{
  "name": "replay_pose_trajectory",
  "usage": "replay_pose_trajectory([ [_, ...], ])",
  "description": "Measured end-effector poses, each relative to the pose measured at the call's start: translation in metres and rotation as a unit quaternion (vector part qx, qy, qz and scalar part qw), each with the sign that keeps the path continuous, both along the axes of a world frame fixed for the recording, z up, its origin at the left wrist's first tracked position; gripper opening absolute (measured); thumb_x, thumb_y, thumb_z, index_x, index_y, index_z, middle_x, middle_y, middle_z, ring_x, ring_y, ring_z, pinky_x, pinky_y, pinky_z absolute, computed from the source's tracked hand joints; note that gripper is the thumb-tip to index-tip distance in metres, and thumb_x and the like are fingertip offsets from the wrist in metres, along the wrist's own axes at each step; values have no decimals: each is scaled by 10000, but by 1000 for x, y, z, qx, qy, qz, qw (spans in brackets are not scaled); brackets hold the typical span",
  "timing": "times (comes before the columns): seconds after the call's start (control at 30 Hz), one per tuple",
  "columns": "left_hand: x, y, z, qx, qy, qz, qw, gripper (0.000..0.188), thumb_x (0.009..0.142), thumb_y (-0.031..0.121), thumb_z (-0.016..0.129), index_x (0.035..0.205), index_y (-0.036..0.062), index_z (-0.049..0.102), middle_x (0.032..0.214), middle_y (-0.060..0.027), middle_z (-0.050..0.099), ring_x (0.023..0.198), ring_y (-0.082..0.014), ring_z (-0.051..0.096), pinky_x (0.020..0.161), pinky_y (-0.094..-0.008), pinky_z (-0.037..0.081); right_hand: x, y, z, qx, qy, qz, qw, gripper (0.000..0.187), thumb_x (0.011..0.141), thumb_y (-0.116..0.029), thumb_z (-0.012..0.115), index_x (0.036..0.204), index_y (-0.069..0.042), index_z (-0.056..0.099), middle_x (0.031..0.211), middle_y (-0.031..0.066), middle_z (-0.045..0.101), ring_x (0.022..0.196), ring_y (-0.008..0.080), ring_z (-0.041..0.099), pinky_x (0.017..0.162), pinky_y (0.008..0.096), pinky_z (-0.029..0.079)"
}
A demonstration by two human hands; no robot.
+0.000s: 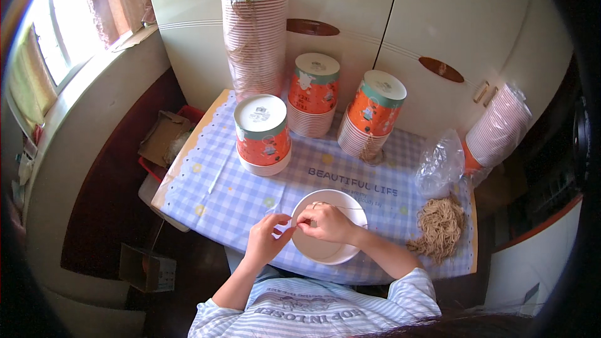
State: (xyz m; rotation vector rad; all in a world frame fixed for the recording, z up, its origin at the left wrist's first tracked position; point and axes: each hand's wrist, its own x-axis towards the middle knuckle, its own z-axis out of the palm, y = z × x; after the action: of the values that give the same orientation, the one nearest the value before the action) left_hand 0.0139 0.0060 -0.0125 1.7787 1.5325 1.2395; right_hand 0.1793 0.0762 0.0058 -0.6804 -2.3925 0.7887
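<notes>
A white paper tub (322, 254) stands mouth up at the table's near edge, right in front of me. Over its left rim the fingertips of both hands meet. My right hand (327, 221) reaches across the tub's mouth, its fingers pinched together; a thin string (352, 208) trails from it toward the right rim. At the left outer side of the rim, my left hand (268, 238) has its thumb and forefinger drawn together against the right fingertips. Whatever lies between the left fingers is too small to make out. A tangled heap of beige string (440, 225) lies to the right.
Upside-down stacks of orange-and-green printed tubs (263, 144), (315, 91), (374, 109) stand farther back. Behind them rises a tall bagged stack of tubs (255, 44). At right are a crumpled plastic bag (440, 163) and another bagged stack (498, 128). A checked cloth (219, 203) covers the table.
</notes>
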Motion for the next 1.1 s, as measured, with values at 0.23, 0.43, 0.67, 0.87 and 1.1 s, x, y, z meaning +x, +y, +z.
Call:
replay_pose_trajectory([
  [0.23, -6, -6, -26, -118, -153, -36, 981, 179, 790, 30, 555, 957, -31, 568, 827, -127, 639, 763, -132, 618, 650, -252, 502, -2, 0, -7, 4, -41, -12, 999, 93, 710, -130, 568, 725, -45, 602, 693, 97, 589, 688, 262, 570, 663, 367, 453],
  [0.43, -6, -7, -28, -128, -164, -40, 977, 175, 785, 15, 546, 949, -34, 578, 820, -125, 639, 755, -128, 616, 650, -246, 500, -5, -1, -7, 14, -49, -22, 998, 95, 713, -127, 562, 724, -44, 605, 695, 102, 593, 710, 266, 577, 670, 370, 458],
  [0.67, -5, -7, -29, -118, -172, -41, 977, 176, 772, 6, 552, 942, -25, 585, 815, -115, 642, 757, -124, 617, 654, -247, 502, -6, 0, -10, 15, -52, -38, 998, 101, 713, -130, 562, 745, -50, 614, 719, 110, 608, 724, 267, 587, 679, 372, 464],
  [0.87, -4, -7, -27, -121, -154, -36, 980, 181, 762, 7, 560, 940, -23, 586, 816, -113, 643, 757, -142, 626, 655, -255, 508, -6, 0, -14, -13, -73, -43, 996, 120, 719, -156, 566, 757, -55, 618, 729, 123, 615, 724, 273, 597, 671, 376, 470],
  [1.1, 0, -6, -25, -111, -91, -4, 990, 171, 746, 4, 572, 913, -2, 609, 791, -106, 643, 708, -135, 625, 621, -247, 508, -6, 1, -16, -16, -75, -31, 997, 144, 733, -177, 556, 781, -61, 627, 742, 128, 618, 731, 268, 599, 668, 374, 473],
])
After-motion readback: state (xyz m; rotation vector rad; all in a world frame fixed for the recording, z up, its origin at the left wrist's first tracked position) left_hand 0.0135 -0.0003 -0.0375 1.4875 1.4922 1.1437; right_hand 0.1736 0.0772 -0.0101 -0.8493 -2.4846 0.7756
